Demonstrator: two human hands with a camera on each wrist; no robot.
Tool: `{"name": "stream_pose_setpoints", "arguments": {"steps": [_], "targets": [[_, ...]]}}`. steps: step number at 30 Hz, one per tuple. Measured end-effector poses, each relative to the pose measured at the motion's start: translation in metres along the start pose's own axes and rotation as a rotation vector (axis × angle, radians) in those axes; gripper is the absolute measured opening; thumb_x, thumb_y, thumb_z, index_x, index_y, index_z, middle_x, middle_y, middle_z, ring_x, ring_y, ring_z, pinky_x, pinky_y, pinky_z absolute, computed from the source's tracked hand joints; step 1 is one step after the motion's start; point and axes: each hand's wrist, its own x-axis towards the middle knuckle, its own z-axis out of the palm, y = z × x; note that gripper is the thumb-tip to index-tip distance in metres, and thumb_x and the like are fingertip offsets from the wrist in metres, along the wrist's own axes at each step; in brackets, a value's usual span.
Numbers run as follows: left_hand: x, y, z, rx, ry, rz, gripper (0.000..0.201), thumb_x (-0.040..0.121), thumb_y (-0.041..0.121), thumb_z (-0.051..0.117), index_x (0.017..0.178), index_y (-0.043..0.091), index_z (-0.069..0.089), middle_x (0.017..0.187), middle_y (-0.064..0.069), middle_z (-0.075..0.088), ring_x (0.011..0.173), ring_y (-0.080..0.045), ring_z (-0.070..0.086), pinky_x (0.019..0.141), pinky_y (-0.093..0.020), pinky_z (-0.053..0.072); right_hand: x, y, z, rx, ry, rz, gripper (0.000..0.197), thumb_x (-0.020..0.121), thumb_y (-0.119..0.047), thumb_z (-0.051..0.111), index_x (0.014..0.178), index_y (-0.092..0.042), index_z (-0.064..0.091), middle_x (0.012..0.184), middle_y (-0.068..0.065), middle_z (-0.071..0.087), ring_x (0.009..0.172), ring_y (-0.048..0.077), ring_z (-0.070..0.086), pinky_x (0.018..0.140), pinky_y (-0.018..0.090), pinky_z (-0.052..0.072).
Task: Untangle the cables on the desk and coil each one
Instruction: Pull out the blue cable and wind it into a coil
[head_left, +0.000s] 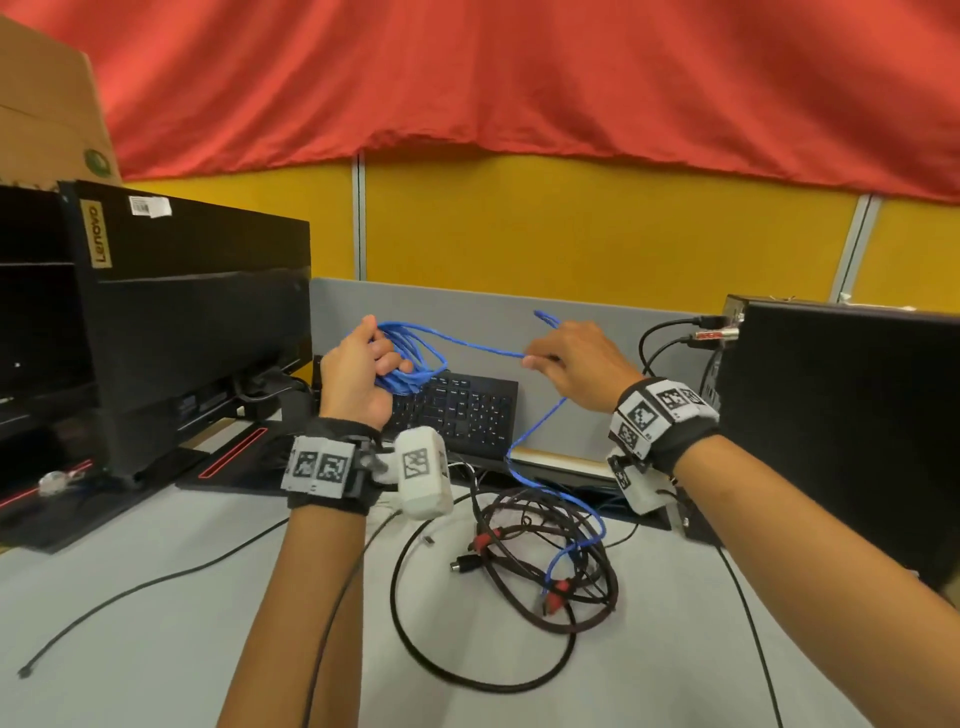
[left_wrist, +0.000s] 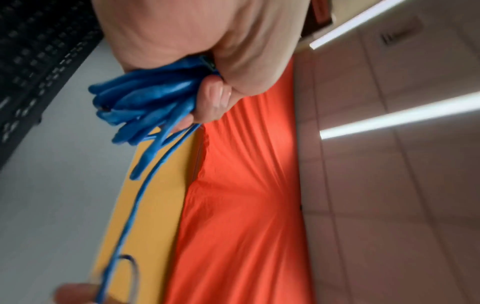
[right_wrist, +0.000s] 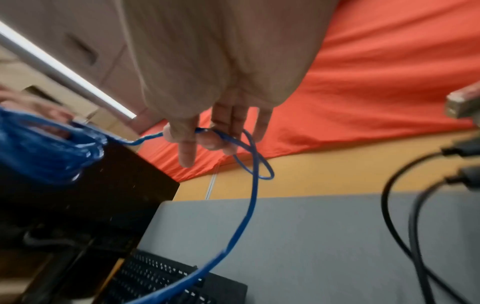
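My left hand (head_left: 363, 364) is raised above the desk and grips a coil of thin blue cable (head_left: 410, 358); the left wrist view shows the blue coil (left_wrist: 145, 102) bunched inside the curled fingers. From the coil a blue strand runs right to my right hand (head_left: 561, 358), which pinches the blue cable (right_wrist: 207, 131) between thumb and forefinger. Below that hand the strand hangs down into a tangle of dark braided cables (head_left: 550, 551) with red-collared plugs, lying on the grey desk (head_left: 156, 623).
A black keyboard (head_left: 462, 410) leans against a grey partition behind the hands. A black monitor (head_left: 197, 312) stands at the left and a black computer case (head_left: 841, 415) with plugged-in leads at the right. Thin black cables (head_left: 145, 582) trail across the desk.
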Motion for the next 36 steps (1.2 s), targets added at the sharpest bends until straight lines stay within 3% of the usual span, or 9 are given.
{"name": "stream_pose_setpoints", "arguments": {"steps": [4, 8, 13, 18, 24, 26, 30, 33, 36], "targets": [[-0.006, -0.021, 0.014, 0.588, -0.107, 0.378, 0.036, 0.106, 0.023, 0.048, 0.074, 0.008, 0.05, 0.049, 0.006, 0.046, 0.043, -0.01, 0.041, 0.046, -0.024, 0.038, 0.003, -0.033, 0.0, -0.048, -0.203, -0.201, 0.038, 0.104, -0.036, 0.052, 0.083, -0.008, 0.067, 0.067, 0.007, 0.06, 0.07, 0.026, 0.053, 0.072, 0.035, 0.032], [-0.015, -0.03, 0.018, 1.116, -0.295, 0.498, 0.037, 0.105, 0.028, 0.05, 0.082, 0.0, 0.057, 0.066, -0.007, 0.061, 0.056, -0.017, 0.054, 0.057, -0.031, 0.044, 0.011, -0.057, -0.011, 0.177, -0.155, -0.351, 0.024, 0.097, -0.023, 0.065, 0.076, -0.011, 0.07, 0.062, -0.005, 0.057, 0.061, 0.02, 0.053, 0.06, 0.03, 0.039], [-0.019, -0.023, 0.015, 0.748, -0.446, 0.177, 0.028, 0.105, 0.026, 0.051, 0.086, 0.006, 0.056, 0.051, 0.005, 0.045, 0.044, -0.011, 0.038, 0.047, -0.027, 0.034, 0.02, -0.045, -0.026, 0.32, -0.042, -0.228, 0.015, 0.087, -0.023, 0.078, 0.084, -0.009, 0.074, 0.07, 0.005, 0.065, 0.063, 0.017, 0.05, 0.06, 0.026, 0.036], [-0.02, -0.015, 0.01, 0.792, -0.502, 0.205, 0.045, 0.086, 0.052, 0.065, 0.074, 0.01, 0.055, 0.05, 0.006, 0.041, 0.044, -0.011, 0.036, 0.045, -0.023, 0.037, 0.026, -0.014, -0.032, 0.192, -0.079, -0.106, 0.022, 0.079, -0.014, 0.085, 0.095, -0.008, 0.072, 0.097, 0.007, 0.068, 0.089, 0.02, 0.057, 0.081, 0.041, 0.05], [-0.011, -0.012, 0.001, 0.666, -0.406, 0.261, 0.028, 0.093, 0.026, 0.069, 0.074, 0.008, 0.059, 0.051, 0.005, 0.039, 0.045, -0.012, 0.032, 0.046, -0.028, 0.033, 0.022, 0.01, -0.029, 0.075, -0.144, 0.065, 0.044, 0.072, -0.019, 0.09, 0.11, -0.017, 0.069, 0.129, 0.008, 0.062, 0.126, 0.026, 0.052, 0.106, 0.045, 0.042], [-0.004, -0.009, -0.006, 0.628, -0.318, 0.28, 0.025, 0.095, 0.021, 0.068, 0.073, 0.012, 0.06, 0.049, 0.006, 0.042, 0.044, -0.011, 0.033, 0.046, -0.028, 0.034, 0.016, 0.023, -0.027, 0.23, -0.057, 0.134, 0.029, 0.082, -0.002, 0.079, 0.108, -0.011, 0.07, 0.108, 0.014, 0.072, 0.098, 0.023, 0.069, 0.088, 0.05, 0.057], [0.015, -0.006, -0.025, 0.591, -0.02, 0.332, 0.025, 0.094, 0.019, 0.07, 0.077, 0.005, 0.058, 0.052, -0.003, 0.046, 0.039, -0.011, 0.039, 0.041, -0.022, 0.039, 0.012, 0.044, -0.03, 0.547, 0.214, 0.318, 0.02, 0.095, 0.007, 0.061, 0.102, -0.005, 0.075, 0.093, 0.023, 0.073, 0.053, 0.018, 0.069, 0.053, 0.029, 0.059], [0.026, -0.011, -0.041, 0.549, 0.191, 0.292, 0.033, 0.093, 0.019, 0.07, 0.067, 0.009, 0.052, 0.049, -0.001, 0.045, 0.035, -0.009, 0.039, 0.041, -0.022, 0.038, 0.016, 0.058, -0.036, 0.63, 0.358, 0.422, 0.019, 0.094, 0.005, 0.064, 0.091, -0.006, 0.079, 0.091, 0.021, 0.075, 0.04, 0.01, 0.057, 0.042, 0.022, 0.047], [0.033, -0.011, -0.054, 0.351, 0.326, 0.178, 0.031, 0.094, 0.02, 0.069, 0.069, 0.014, 0.052, 0.039, 0.009, 0.04, 0.035, -0.008, 0.035, 0.043, -0.024, 0.036, 0.016, 0.067, -0.04, 0.519, 0.338, 0.441, 0.024, 0.095, 0.004, 0.06, 0.094, -0.01, 0.08, 0.093, 0.015, 0.077, 0.051, 0.0, 0.059, 0.046, 0.013, 0.042]]}}
